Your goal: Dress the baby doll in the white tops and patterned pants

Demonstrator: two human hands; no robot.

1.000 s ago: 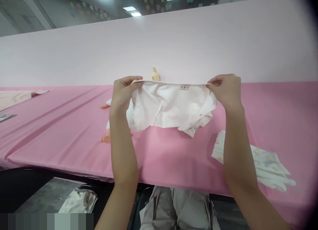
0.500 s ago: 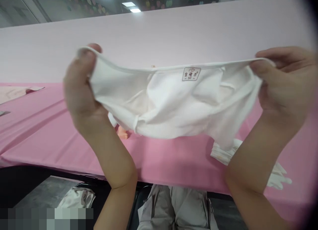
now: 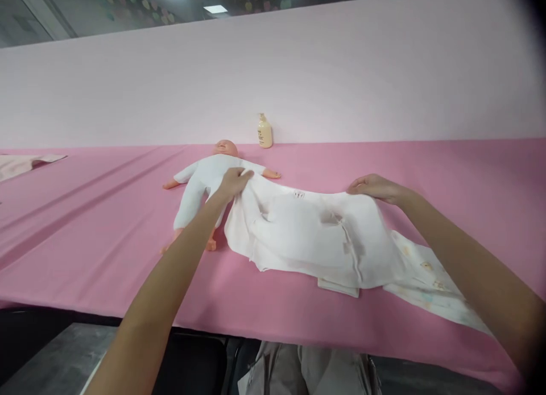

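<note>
A white baby top (image 3: 307,230) with a small printed label at the middle of its upper edge is spread over the pink table. My left hand (image 3: 234,182) is closed on its upper left corner, beside the doll's legs. At the upper right, my right hand (image 3: 374,187) pinches the same edge. Just left of the top, a baby doll (image 3: 211,170) in a white suit lies on its back, its lower legs partly behind my left forearm. A folded white cloth (image 3: 340,287) sticks out from under the top's lower edge.
A pale yellow pump bottle (image 3: 265,133) stands at the table's back against the white wall. Patterned white cloth (image 3: 430,275) lies on the right, partly under my right forearm. A pale pink cloth (image 3: 23,165) lies far left on the pink table (image 3: 106,230).
Both hands have come down and away from the camera, bringing the white top from in front of my face onto the table. The doll and bottle have come into full view.
</note>
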